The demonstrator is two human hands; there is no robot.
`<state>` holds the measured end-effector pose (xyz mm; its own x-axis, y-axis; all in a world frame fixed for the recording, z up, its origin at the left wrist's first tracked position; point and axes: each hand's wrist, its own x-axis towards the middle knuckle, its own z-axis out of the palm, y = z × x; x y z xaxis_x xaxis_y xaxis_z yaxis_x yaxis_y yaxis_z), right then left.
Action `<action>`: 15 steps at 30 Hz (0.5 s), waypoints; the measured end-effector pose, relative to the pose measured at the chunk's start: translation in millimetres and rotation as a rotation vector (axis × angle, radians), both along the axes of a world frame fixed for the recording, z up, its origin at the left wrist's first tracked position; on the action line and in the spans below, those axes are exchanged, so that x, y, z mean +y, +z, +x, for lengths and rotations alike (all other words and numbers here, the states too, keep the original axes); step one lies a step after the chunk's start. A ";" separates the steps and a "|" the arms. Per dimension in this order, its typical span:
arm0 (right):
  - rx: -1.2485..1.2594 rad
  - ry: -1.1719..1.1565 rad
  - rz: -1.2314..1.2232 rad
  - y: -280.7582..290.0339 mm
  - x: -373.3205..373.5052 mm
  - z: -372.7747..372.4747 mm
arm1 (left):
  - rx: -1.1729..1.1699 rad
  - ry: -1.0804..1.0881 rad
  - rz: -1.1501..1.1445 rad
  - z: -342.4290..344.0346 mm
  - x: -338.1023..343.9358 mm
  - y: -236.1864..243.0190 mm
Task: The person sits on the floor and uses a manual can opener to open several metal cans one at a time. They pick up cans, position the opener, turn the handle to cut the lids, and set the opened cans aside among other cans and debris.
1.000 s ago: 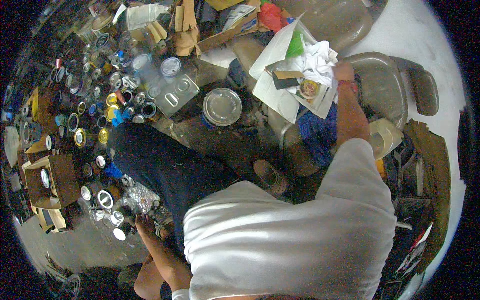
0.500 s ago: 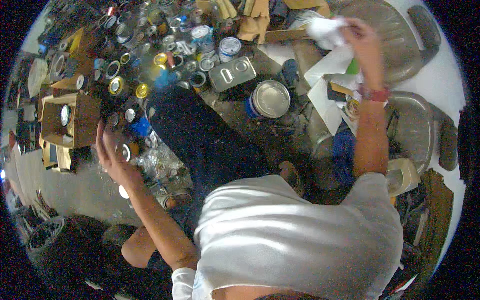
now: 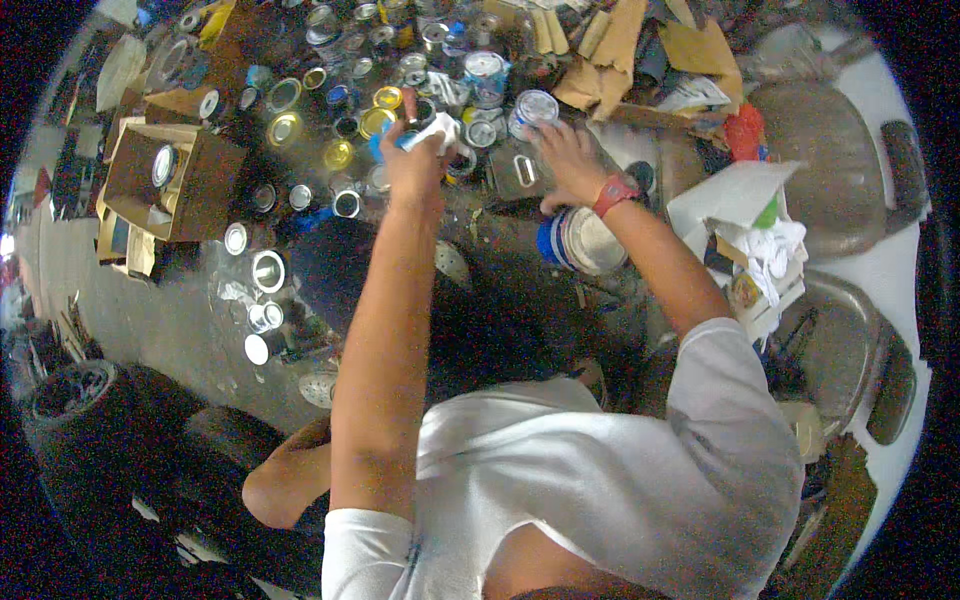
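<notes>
My left hand is raised among the cans, pinching a small crumpled white cloth; whether it is cloth or paper is hard to tell. My right hand, with a red wristband above it, is open with fingers apart. It reaches over a flat rectangular metal tin, partly hiding it. Its fingertips are close to a round can with a pale lid; contact cannot be made out. Below this hand stands a wide round can with a blue side. Yellow-rimmed cans are beside my left hand.
Many cans and jars cover the floor ahead. An open cardboard box stands at left. Torn cardboard lies at the far right. White cloth sits on an opened box beside grey chairs.
My right hand has left the white cloth at the right-hand box and come left to the cans. My left hand has swung forward and right, and now holds something white. The view has shifted.
</notes>
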<state>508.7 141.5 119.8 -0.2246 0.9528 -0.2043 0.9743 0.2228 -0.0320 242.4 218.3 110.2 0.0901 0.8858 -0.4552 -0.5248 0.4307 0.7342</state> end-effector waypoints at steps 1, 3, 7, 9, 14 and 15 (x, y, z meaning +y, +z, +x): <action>-0.035 0.040 -0.013 -20.4 -0.4 2.5 | 0.189 0.057 -0.051 10.9 -2.9 21.0; -0.028 0.124 0.004 -35.9 9.9 -1.3 | 0.257 0.066 -0.046 3.6 -2.8 0.4; 0.020 0.209 0.033 -40.1 27.2 -9.6 | 0.284 -0.025 -0.084 -32.2 -14.9 -75.0; -0.019 0.263 0.030 -38.5 25.0 -3.3 | 0.274 -0.086 -0.235 -35.4 -11.9 -84.3; -0.099 0.354 -0.175 20.5 56.7 -33.9 | 0.574 -0.077 -0.179 -24.7 -11.7 -89.9; -0.126 0.422 -0.114 24.7 60.0 -37.1 | 0.581 -0.087 -0.178 -25.6 -13.0 -91.1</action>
<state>471.6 201.5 144.6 -0.5552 0.7531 -0.3529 0.7969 0.6032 0.0333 216.8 205.2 19.1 -0.1489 0.7920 -0.5921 -0.0173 0.5966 0.8023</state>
